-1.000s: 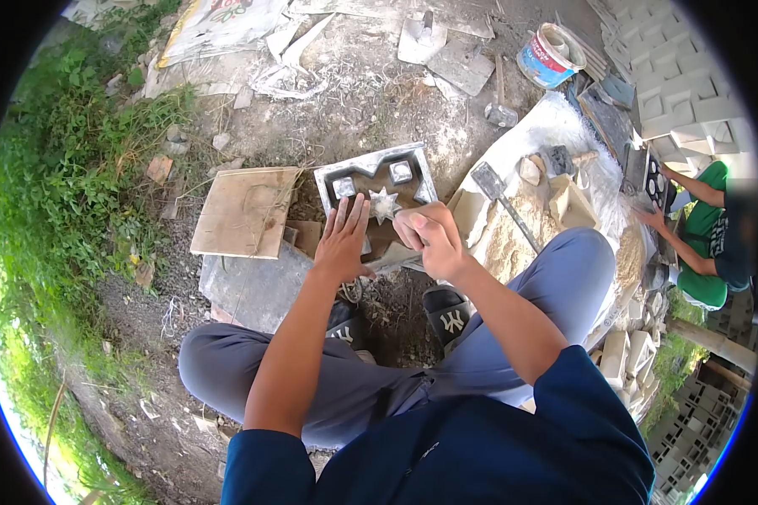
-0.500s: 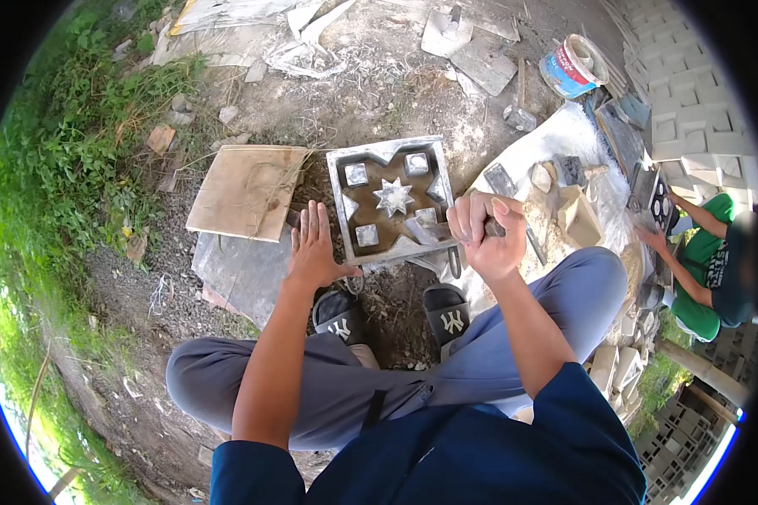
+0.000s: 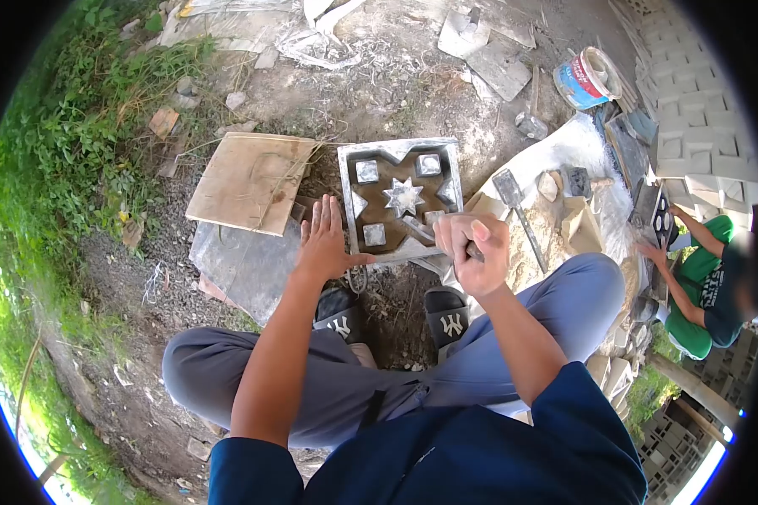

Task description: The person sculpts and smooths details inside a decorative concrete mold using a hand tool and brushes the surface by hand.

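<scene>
A square metal mould (image 3: 345, 202) lies on the ground in front of my feet, with a raised star (image 3: 404, 197) in its middle and small blocks in its corners. Brown material covers the floor around them. My left hand (image 3: 323, 242) is spread beside the mould's near left corner, thumb reaching to its edge. My right hand (image 3: 477, 252) is wrapped around the handle of a small trowel-like tool (image 3: 416, 227), above the mould's near right corner. The tool's end reaches inside the mould near the star; my fist hides much of the handle.
A wooden board (image 3: 251, 181) rests left of the mould over a grey slab (image 3: 240, 261). On the right, a white sack (image 3: 556, 139) carries sand, stones and a long-handled metal tool (image 3: 522, 215). A paint bucket (image 3: 583, 80) stands beyond. A co-worker (image 3: 703, 278) sits at far right.
My right fist has moved slightly down and left, with the tool shifting and turning inside the mould. My left hand stays spread at the mould's corner. The whole view has shifted a little.
</scene>
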Tool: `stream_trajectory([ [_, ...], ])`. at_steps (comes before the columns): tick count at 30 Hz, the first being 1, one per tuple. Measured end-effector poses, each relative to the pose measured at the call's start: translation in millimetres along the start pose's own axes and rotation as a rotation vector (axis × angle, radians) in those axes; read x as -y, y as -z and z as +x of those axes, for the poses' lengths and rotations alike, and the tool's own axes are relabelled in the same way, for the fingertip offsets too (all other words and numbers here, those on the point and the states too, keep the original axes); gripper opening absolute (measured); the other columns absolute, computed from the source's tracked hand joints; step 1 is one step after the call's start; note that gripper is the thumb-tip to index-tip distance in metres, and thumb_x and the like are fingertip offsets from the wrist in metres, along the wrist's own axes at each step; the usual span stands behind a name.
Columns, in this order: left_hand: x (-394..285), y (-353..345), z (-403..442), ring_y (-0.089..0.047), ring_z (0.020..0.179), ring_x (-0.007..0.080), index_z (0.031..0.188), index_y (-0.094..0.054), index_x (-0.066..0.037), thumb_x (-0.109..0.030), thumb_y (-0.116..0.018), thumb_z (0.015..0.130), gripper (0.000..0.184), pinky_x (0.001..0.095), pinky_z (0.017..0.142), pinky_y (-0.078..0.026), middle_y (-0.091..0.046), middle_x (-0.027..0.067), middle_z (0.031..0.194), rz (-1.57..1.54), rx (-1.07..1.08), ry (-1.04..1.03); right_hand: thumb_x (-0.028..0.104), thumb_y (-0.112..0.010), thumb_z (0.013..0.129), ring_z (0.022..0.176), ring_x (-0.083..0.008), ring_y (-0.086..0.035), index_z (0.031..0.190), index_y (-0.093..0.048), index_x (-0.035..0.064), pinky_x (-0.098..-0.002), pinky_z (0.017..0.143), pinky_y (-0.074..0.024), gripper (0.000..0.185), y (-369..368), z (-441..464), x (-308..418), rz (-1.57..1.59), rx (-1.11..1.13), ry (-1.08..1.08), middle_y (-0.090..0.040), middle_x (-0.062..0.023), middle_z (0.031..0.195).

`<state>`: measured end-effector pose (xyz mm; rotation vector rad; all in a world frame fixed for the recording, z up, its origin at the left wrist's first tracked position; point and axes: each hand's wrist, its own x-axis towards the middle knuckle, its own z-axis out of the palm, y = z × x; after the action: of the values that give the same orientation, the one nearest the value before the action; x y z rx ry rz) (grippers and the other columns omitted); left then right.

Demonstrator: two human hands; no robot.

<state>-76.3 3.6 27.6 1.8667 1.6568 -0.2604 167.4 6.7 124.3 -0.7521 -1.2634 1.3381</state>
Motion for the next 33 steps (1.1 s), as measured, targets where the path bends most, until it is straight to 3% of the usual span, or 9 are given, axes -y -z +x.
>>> stream_trajectory([
  [4,-2,-1,2,-0.005,0.157,0.0341,0.161,-0.001,0.002,-0.079,-0.076,0.064,0.147,0.0540,0.125,-0.016,-0.007,0.0198,0.169,0.023,-0.007,-0.005,0.034,-0.039,0.100,0.045,-0.0182,-0.034,0.053,-0.034,0.0019,-0.0337,0.047,-0.0244,0.058,2,-2,-11,-0.108,-0.002,-0.010,-0.035,-0.0062,0.048],
  [14,-11,8,13,-0.008,0.157,0.0345,0.160,-0.003,0.006,-0.082,-0.075,0.061,0.150,0.0533,0.125,-0.019,-0.010,0.0207,0.169,-0.040,0.007,0.019,0.042,-0.041,0.099,0.046,-0.0166,-0.033,0.049,-0.036,0.0026,-0.0318,0.048,-0.0238,0.063,6,0,1,0.075,-0.066,-0.087,-0.035,-0.0058,0.045],
  [16,-9,3,11,-0.008,0.157,0.0342,0.160,-0.003,0.005,-0.081,-0.076,0.060,0.150,0.0536,0.125,-0.019,-0.010,0.0203,0.169,-0.041,-0.002,0.006,0.045,-0.039,0.100,0.046,-0.0168,-0.031,0.051,-0.037,0.0036,-0.0323,0.049,-0.0245,0.064,7,-1,3,0.102,0.009,-0.046,-0.037,-0.0064,0.048],
  [18,-9,-2,7,-0.009,0.157,0.0338,0.160,-0.002,0.003,-0.076,-0.080,0.061,0.149,0.0537,0.124,-0.020,-0.009,0.0196,0.169,-0.029,-0.017,0.004,0.044,-0.037,0.100,0.045,-0.0173,-0.031,0.050,-0.037,0.0042,-0.0319,0.048,-0.0237,0.064,9,-1,-11,0.048,0.058,-0.146,-0.036,-0.0060,0.047],
  [21,-14,8,11,-0.010,0.157,0.0329,0.160,-0.001,0.003,-0.065,-0.088,0.060,0.149,0.0526,0.125,-0.020,-0.010,0.0188,0.169,-0.015,0.067,0.040,0.050,-0.038,0.102,0.045,-0.0158,-0.031,0.048,-0.034,0.0031,-0.0318,0.048,-0.0232,0.071,6,6,-9,0.068,0.028,-0.148,-0.033,-0.0042,0.044],
  [23,-12,7,14,-0.010,0.157,0.0326,0.160,-0.001,0.003,-0.064,-0.089,0.060,0.149,0.0525,0.125,-0.020,-0.010,0.0185,0.169,-0.017,0.051,0.042,0.060,-0.033,0.102,0.048,-0.0144,-0.033,0.046,-0.032,0.0038,-0.0300,0.049,-0.0233,0.079,1,6,4,0.064,0.084,-0.194,-0.033,-0.0034,0.044],
  [26,-13,5,9,-0.010,0.157,0.0321,0.160,0.000,0.002,-0.060,-0.090,0.060,0.148,0.0524,0.125,-0.021,-0.009,0.0177,0.170,-0.029,0.044,0.041,0.062,-0.029,0.103,0.047,-0.0135,-0.033,0.045,-0.032,0.0044,-0.0294,0.049,-0.0233,0.082,-9,12,-12,-0.008,0.132,-0.286,-0.033,-0.0032,0.044],
  [31,-11,8,15,-0.011,0.157,0.0318,0.161,-0.001,0.001,-0.057,-0.091,0.062,0.145,0.0528,0.125,-0.021,-0.011,0.0179,0.170,-0.025,0.069,0.058,0.073,-0.022,0.101,0.046,-0.0132,-0.032,0.047,-0.036,0.0073,-0.0287,0.046,-0.0221,0.086,-17,15,3,0.102,0.163,-0.176,-0.034,-0.0014,0.045],
  [33,-10,2,11,-0.011,0.157,0.0319,0.161,-0.001,0.001,-0.057,-0.090,0.063,0.145,0.0533,0.125,-0.021,-0.011,0.0177,0.170,-0.057,0.053,0.049,0.073,-0.021,0.101,0.045,-0.0128,-0.033,0.048,-0.036,0.0070,-0.0283,0.045,-0.0220,0.086,-21,10,-15,0.096,0.158,-0.258,-0.033,-0.0014,0.045],
])
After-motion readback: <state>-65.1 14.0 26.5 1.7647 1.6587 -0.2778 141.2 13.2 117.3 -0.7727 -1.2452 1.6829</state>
